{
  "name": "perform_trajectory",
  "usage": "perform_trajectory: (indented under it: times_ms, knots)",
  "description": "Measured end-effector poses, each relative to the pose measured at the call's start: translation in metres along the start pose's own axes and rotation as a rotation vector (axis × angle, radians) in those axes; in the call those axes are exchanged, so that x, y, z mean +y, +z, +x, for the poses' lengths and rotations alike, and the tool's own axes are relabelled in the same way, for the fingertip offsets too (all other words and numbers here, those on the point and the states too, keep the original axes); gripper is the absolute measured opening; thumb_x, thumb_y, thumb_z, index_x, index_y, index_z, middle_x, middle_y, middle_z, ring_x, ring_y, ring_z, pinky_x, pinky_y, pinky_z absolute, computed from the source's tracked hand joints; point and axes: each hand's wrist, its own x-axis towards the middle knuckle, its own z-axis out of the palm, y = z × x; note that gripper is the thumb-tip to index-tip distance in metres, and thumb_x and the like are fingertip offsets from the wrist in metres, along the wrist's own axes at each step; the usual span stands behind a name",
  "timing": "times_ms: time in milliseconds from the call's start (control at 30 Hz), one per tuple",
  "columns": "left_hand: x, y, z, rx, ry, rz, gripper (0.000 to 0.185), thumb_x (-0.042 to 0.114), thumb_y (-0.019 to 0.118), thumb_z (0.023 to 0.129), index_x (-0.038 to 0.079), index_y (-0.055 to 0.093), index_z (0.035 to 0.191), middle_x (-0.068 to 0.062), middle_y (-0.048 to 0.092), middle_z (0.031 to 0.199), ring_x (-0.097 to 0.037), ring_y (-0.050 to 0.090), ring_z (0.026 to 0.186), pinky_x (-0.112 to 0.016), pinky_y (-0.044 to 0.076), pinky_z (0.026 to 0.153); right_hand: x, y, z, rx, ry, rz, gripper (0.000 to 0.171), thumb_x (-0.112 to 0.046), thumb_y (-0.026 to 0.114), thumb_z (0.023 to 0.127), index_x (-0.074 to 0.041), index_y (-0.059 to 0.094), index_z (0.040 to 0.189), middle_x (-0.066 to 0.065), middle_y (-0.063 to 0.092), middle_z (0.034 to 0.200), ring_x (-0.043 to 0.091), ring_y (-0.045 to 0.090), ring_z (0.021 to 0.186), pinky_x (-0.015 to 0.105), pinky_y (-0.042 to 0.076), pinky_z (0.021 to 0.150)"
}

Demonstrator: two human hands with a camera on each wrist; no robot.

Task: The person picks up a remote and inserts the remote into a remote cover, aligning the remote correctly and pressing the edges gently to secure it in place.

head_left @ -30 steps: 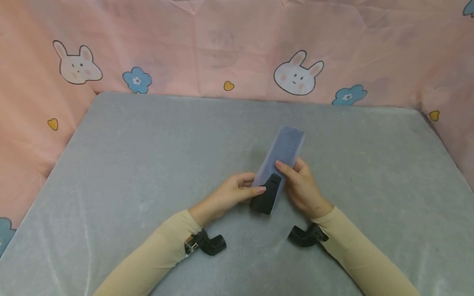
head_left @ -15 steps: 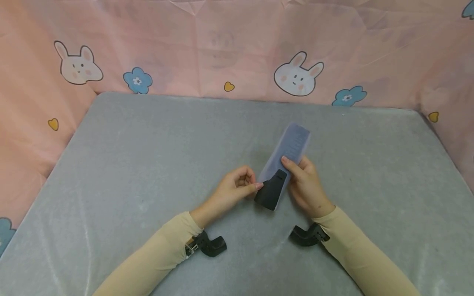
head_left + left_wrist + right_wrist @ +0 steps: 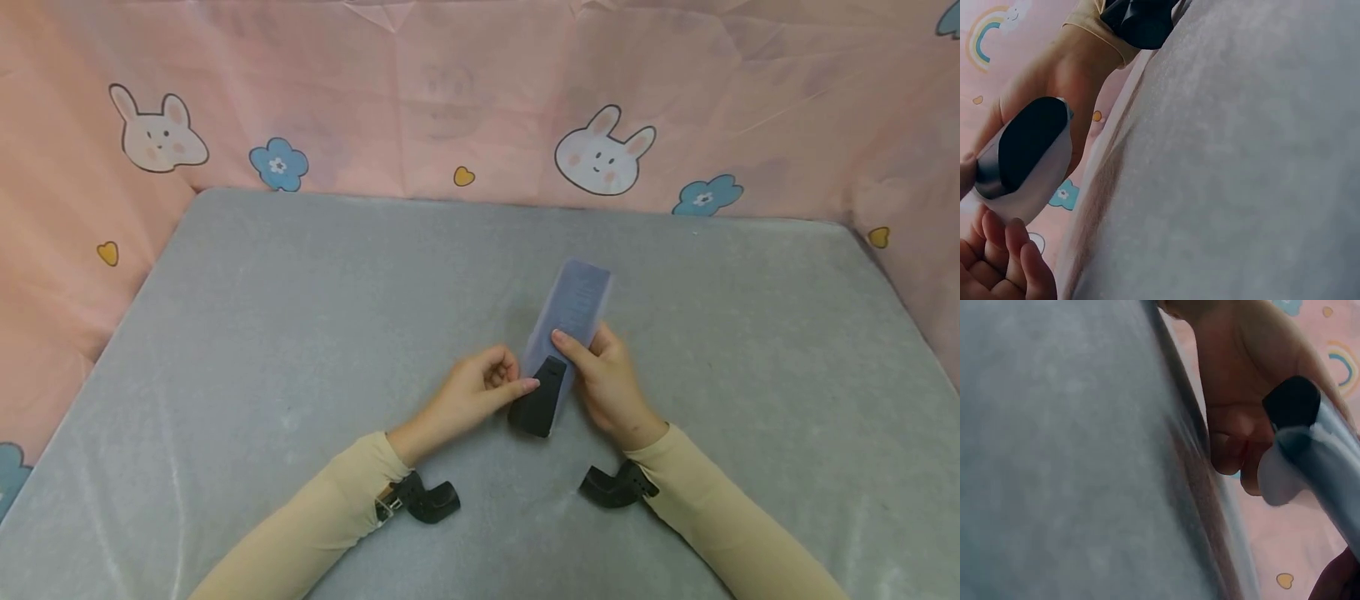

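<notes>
A long, slim, translucent bluish case (image 3: 573, 304) with a black flap-like piece (image 3: 538, 408) at its near end is held tilted above the table. My right hand (image 3: 615, 387) grips its right side, thumb across the front and fingers behind. At the near end, my left hand (image 3: 468, 396) pinches the case with the thumb on the black piece and the other fingers curled. The left wrist view shows the rounded end of the case, its black piece (image 3: 1034, 140) over a whitish body (image 3: 1035, 190). What lies inside cannot be made out.
A grey cloth-covered table (image 3: 300, 317) spreads under both hands. Behind it hangs a pink curtain (image 3: 480, 83) printed with rabbits, flowers and hearts. Black wrist-worn mounts (image 3: 427, 500) stick out below each hand over the table.
The case first rose slightly to the right, then came back down to the left. My left thumb slipped to the edge of the black piece and now lies on it again.
</notes>
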Motion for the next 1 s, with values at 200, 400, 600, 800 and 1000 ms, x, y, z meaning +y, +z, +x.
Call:
perform_trajectory:
  times_ms: [200, 400, 600, 800, 1000]
  knots:
    - [-0.0008, 0.0001, -0.0008, 0.023, 0.056, 0.123, 0.016, 0.012, 0.063, 0.091, 0.005, 0.054, 0.08, 0.004, 0.049, 0.063, -0.003, 0.045, 0.056, -0.02, 0.039, 0.05, 0.0007, -0.0001, 0.0, -0.006, 0.021, -0.033, 0.032, -0.003, 0.053, 0.095, -0.006, 0.046, 0.127, -0.005, 0.064, 0.105, 0.008, 0.059, 0.094, 0.022, 0.049, 0.08]
    - [0.001, 0.001, -0.0015, 0.067, 0.159, 0.314, 0.015, 0.01, 0.059, 0.093, 0.007, 0.055, 0.079, 0.004, 0.048, 0.063, -0.004, 0.041, 0.055, -0.02, 0.036, 0.049, 0.0013, -0.0005, -0.0001, 0.014, 0.052, -0.05, 0.034, -0.006, 0.054, 0.095, -0.003, 0.046, 0.128, -0.004, 0.064, 0.104, 0.009, 0.06, 0.092, 0.022, 0.049, 0.079]
    - [-0.0006, 0.0032, -0.0022, 0.09, 0.191, 0.395, 0.011, 0.005, 0.059, 0.088, 0.008, 0.054, 0.078, 0.004, 0.048, 0.065, -0.006, 0.043, 0.059, -0.019, 0.037, 0.052, 0.0013, -0.0007, -0.0003, 0.005, 0.066, -0.061, 0.037, -0.007, 0.054, 0.096, 0.0, 0.044, 0.131, -0.003, 0.063, 0.106, 0.009, 0.059, 0.093, 0.023, 0.049, 0.081]
    - [0.0002, 0.0037, -0.0032, 0.084, 0.194, 0.396, 0.01, 0.002, 0.058, 0.084, 0.008, 0.053, 0.077, 0.003, 0.05, 0.067, -0.007, 0.045, 0.061, -0.019, 0.038, 0.053, 0.0007, 0.0009, -0.001, -0.015, 0.098, -0.047, 0.04, -0.007, 0.053, 0.095, -0.001, 0.041, 0.133, -0.001, 0.059, 0.108, 0.011, 0.056, 0.094, 0.023, 0.047, 0.083]
    - [0.0012, 0.0031, -0.0036, 0.047, 0.181, 0.358, 0.009, 0.001, 0.057, 0.084, 0.008, 0.053, 0.078, 0.002, 0.053, 0.07, -0.006, 0.048, 0.063, -0.019, 0.041, 0.055, 0.0003, 0.001, -0.0013, -0.056, 0.155, -0.027, 0.043, -0.007, 0.053, 0.094, -0.001, 0.038, 0.134, 0.0, 0.058, 0.107, 0.011, 0.056, 0.093, 0.023, 0.046, 0.083]
